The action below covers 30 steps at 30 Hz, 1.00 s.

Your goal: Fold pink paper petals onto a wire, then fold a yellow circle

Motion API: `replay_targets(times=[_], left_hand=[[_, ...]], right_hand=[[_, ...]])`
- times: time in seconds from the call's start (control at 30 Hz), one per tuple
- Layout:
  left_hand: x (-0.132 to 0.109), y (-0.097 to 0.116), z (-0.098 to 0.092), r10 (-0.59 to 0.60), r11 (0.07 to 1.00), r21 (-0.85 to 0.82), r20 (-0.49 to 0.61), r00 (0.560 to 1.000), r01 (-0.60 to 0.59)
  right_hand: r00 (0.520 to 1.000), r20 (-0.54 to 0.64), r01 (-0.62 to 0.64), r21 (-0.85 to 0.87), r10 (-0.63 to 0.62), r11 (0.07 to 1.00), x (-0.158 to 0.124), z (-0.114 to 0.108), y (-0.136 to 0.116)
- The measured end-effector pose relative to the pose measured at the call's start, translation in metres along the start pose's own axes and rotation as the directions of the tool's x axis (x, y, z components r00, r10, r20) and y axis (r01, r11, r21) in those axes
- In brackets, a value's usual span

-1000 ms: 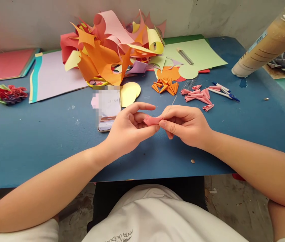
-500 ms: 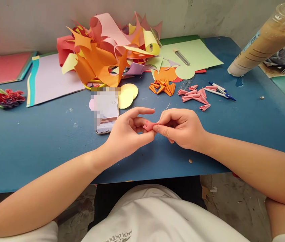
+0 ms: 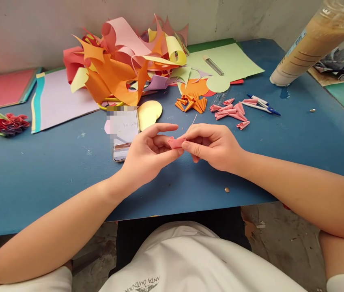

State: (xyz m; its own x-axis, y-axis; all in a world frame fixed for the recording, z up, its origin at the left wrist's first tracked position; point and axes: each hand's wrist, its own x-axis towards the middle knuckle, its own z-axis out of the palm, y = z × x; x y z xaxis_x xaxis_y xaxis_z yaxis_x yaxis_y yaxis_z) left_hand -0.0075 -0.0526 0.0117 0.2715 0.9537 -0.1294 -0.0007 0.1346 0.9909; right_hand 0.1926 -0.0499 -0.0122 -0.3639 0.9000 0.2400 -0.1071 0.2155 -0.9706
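My left hand (image 3: 147, 152) pinches a small rolled pink paper piece (image 3: 176, 142) between thumb and fingers, its index finger stretched out above. From the other side, my right hand (image 3: 216, 147) grips the end of the same paper with thumb and index finger. A thin needle-like stick (image 3: 194, 120) pokes up from the right fingertips; its lower end is hidden. Beyond the right hand lies a pile of rolled pink paper cones (image 3: 234, 111), with a cluster of orange paper cones (image 3: 194, 102) to its left.
A phone (image 3: 125, 129) and yellow paper circles (image 3: 149, 113) lie behind my left hand. Curled paper scraps (image 3: 120, 61) heap up at the back. Pens (image 3: 261, 104) and a tall drink cup (image 3: 312, 44) stand to the right. A ruffled paper flower (image 3: 6, 123) sits far left.
The view has shifted slightly, so most table items appear further left. Both hands stay together on the pink paper, which is turned a little and shows a flatter side.
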Motion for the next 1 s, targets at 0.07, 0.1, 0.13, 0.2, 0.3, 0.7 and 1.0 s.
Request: replay_targets(times=[0.07, 0.1, 0.13, 0.2, 0.3, 0.7, 1.0], left_hand=[[0.0003, -0.0013, -0.0006, -0.009, 1.000, -0.014, 0.016, 1.000, 0.010], [0.0002, -0.0020, -0.0006, -0.012, 1.000, -0.019, 0.026, 1.000, 0.013], [0.0000, -0.0026, -0.0004, -0.012, 1.000, -0.023, 0.037, 0.999, 0.013], [-0.0005, -0.0037, 0.0003, -0.001, 1.000, -0.031, 0.063, 0.998, 0.003], [-0.0003, -0.0051, 0.0013, 0.037, 0.998, -0.044, 0.102, 0.994, -0.032], [0.0042, -0.0080, -0.0026, 0.100, 0.995, -0.033, 0.136, 0.986, -0.097], [-0.0006, -0.0098, -0.0013, 0.065, 0.998, -0.017, 0.147, 0.987, -0.063]], right_hand=[[1.000, 0.006, -0.002, -0.017, 0.003, 1.000, -0.0004, -0.0003, -0.0004], [1.000, 0.003, -0.007, -0.027, 0.007, 1.000, -0.0010, -0.0002, -0.0003], [1.000, -0.004, -0.012, -0.038, 0.012, 0.999, -0.0017, -0.0001, 0.0001], [0.999, -0.023, -0.023, -0.053, 0.022, 0.998, -0.0034, 0.0007, 0.0014], [0.998, -0.056, -0.038, -0.047, 0.035, 0.998, -0.0047, 0.0025, 0.0045], [1.000, -0.016, 0.003, -0.055, -0.004, 0.998, 0.0022, 0.0001, 0.0081], [1.000, 0.002, 0.030, -0.163, -0.030, 0.986, -0.0010, 0.0007, 0.0054]])
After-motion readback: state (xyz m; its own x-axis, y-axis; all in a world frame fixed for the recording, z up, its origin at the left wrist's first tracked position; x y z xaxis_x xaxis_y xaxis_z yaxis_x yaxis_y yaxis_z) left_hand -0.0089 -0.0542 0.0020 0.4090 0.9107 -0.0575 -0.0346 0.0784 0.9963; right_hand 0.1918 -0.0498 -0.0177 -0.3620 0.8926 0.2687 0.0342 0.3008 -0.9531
